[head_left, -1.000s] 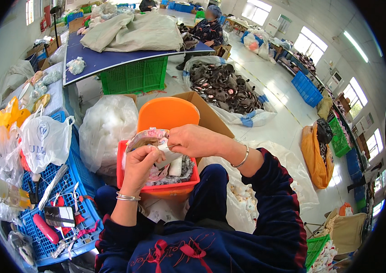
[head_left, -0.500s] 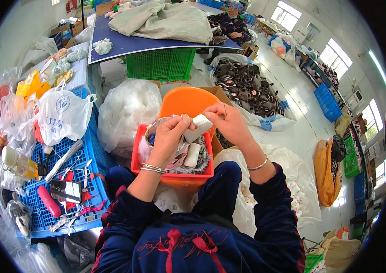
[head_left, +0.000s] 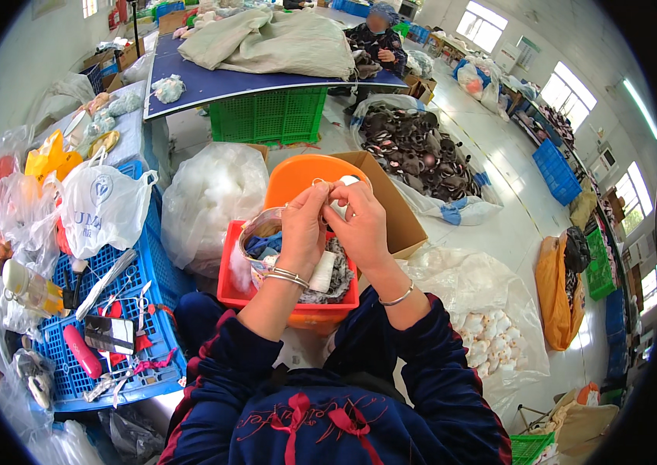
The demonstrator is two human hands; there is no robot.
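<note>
Over a red tub [head_left: 232, 288], my left hand [head_left: 303, 225] and my right hand [head_left: 361, 225] meet with their fingertips close together. My left thumb and forefinger are pinched; whatever lies between them is too small to make out. Behind my right fingers shows the end of a white thread spool [head_left: 349, 180], mostly hidden by that hand. The tub below holds another white spool [head_left: 322, 273], grey fluffy fabric [head_left: 338, 290] and a clear round container [head_left: 248, 246] with blue cloth [head_left: 262, 245] inside.
An orange bin [head_left: 286, 174], a cardboard box [head_left: 390, 209] and a bag of white stuffing [head_left: 216, 201] surround the tub. At left, a blue crate [head_left: 73, 387] carries scissors, a phone and a bottle. Dark plush pieces [head_left: 421, 147] fill a sack ahead; a co-worker [head_left: 379, 46] sits beyond.
Both hands have come together, the right moving left and inward. The white spool, earlier plainly seen between them, is now mostly behind my right fingers. The view has shifted slightly.
</note>
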